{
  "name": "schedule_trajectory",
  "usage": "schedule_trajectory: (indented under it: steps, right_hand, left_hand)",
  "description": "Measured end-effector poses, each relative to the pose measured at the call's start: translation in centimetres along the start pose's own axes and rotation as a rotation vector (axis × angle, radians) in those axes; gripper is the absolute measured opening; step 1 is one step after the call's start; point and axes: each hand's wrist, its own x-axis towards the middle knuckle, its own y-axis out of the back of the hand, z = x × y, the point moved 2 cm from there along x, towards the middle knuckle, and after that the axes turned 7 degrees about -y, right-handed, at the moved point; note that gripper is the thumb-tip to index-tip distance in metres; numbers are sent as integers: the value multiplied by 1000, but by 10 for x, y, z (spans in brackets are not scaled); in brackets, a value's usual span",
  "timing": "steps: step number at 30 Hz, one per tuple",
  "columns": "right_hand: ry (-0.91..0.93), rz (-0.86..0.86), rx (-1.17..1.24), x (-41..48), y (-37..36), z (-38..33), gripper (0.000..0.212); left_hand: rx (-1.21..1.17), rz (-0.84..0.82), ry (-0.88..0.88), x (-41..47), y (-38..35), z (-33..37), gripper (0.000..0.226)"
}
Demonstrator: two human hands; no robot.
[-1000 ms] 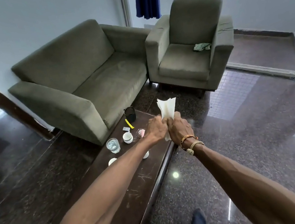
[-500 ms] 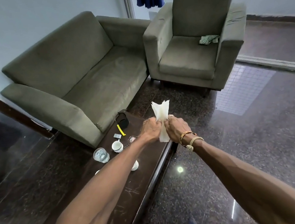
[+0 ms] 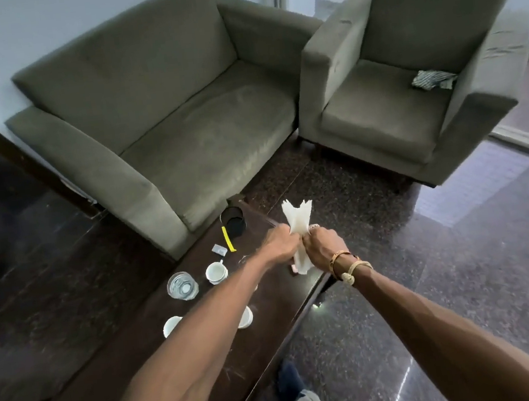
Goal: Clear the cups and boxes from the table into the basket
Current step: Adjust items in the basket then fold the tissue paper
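head | left hand [image 3: 278, 244], right hand [image 3: 324, 246] grip white paper [image 3: 299, 219] | arms outstretched

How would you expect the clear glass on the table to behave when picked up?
The clear glass looks thick-walled, so probably heavy for its size and breakable. It may hold liquid, so tilting could spill. Squat and upright on the table, it seems unlikely to tip.

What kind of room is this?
Likely a sitting room or office lounge: a two-seat sofa and matching armchair set at a corner, a low dark coffee table in front with white cups and a glass, and a polished stone floor.
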Motion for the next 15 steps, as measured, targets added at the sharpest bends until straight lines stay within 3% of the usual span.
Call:
schedule_trajectory:
  steps: [8,15]
  right_hand:
    - [83,-32,-75,53,25,-65,22]
    - [160,-148,-340,103,-10,-90,21]
  left_hand:
    - [-105,-6,49,44,61,-13,22]
    - [-92,36,143,75,56,-52,14]
